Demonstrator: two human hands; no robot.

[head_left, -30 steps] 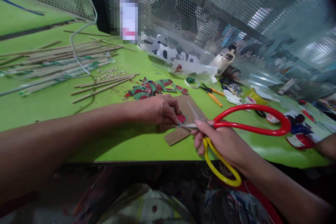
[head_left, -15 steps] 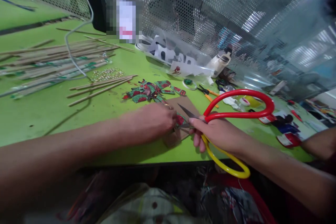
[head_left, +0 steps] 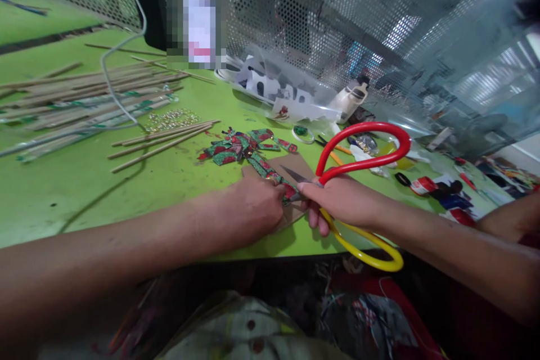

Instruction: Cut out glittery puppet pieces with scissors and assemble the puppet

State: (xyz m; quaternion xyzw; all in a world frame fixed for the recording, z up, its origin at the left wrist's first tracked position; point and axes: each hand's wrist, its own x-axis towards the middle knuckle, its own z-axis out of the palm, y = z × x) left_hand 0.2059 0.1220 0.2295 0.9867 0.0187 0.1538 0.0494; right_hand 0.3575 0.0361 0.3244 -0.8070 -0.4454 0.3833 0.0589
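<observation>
Sticks (head_left: 160, 138) lie left of the cutouts (head_left: 240, 146) (cardboard (head_left: 295, 166) just right).

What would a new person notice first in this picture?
Most striking are the big scissors with one red and one yellow loop, held in the right hand at the near edge of the green table. Beside it, the left hand pinches a red-green cutout over a cardboard piece.

Only had one view: head cam, looked forward and down over the green table (head_left: 63, 191), close on both hands at its near edge, mesh screen (head_left: 295, 5) behind.
</observation>
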